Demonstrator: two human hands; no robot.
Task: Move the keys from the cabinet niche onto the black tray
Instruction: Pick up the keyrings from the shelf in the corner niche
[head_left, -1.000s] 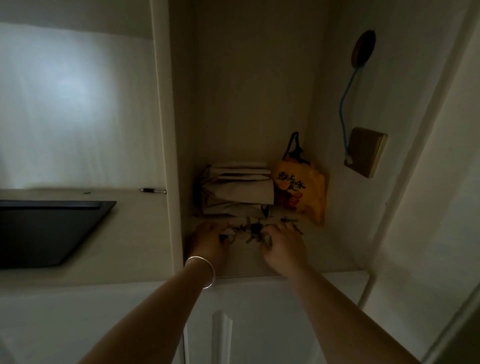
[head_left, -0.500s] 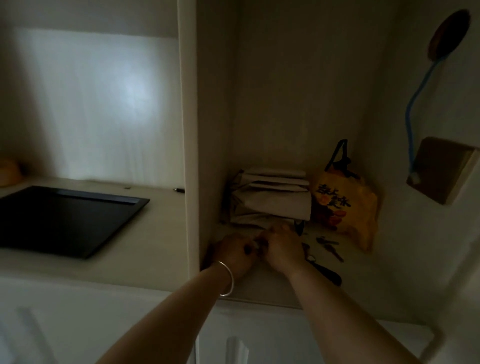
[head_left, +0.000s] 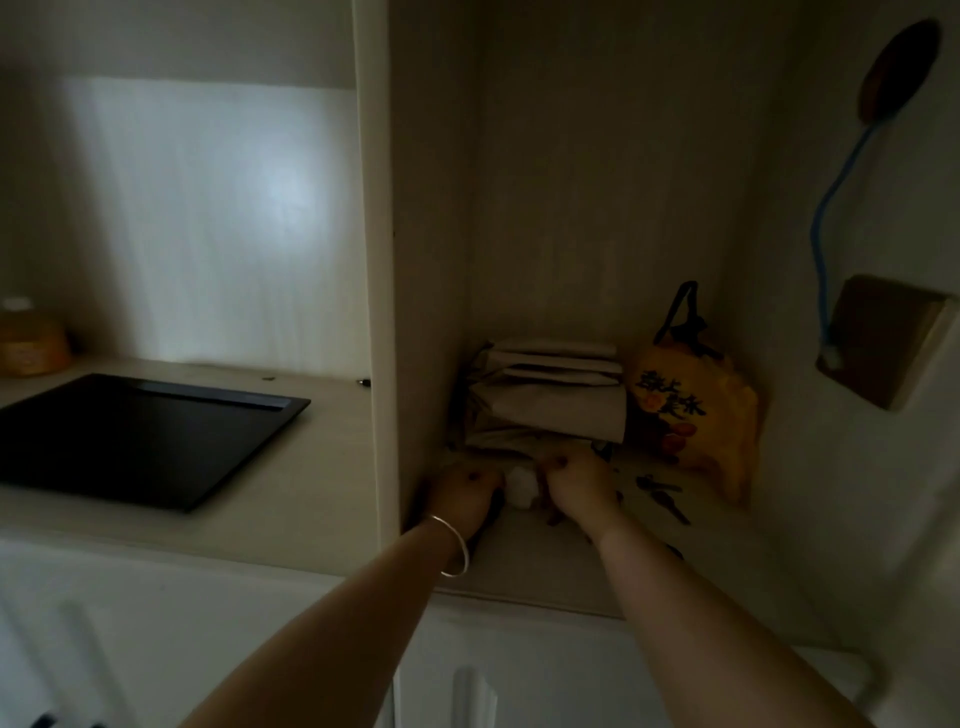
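Both my hands are on the floor of the cabinet niche (head_left: 545, 566), in front of a stack of folded cloth. My left hand (head_left: 464, 494), with a bangle on its wrist, is curled by the niche's left wall. My right hand (head_left: 581, 487) is a fist just to its right. Between them shows a small white fob (head_left: 522, 486) of the bunch of keys, with dark bits hanging under both hands. Loose dark keys (head_left: 664, 496) lie further right on the niche floor. The black tray (head_left: 130, 441) sits bare on the counter to the left.
Folded cloth (head_left: 550, 400) and an orange-yellow bag (head_left: 693, 415) fill the back of the niche. A vertical divider panel (head_left: 376, 312) separates niche and counter. A pen tip (head_left: 363, 383) and a jar (head_left: 28, 345) are on the counter. A wooden block (head_left: 883, 340) with a blue cord hangs on the right wall.
The view has swung left, so more of the tray shows. My hands came together over the keys, then parted slightly, and the white fob now shows between them.
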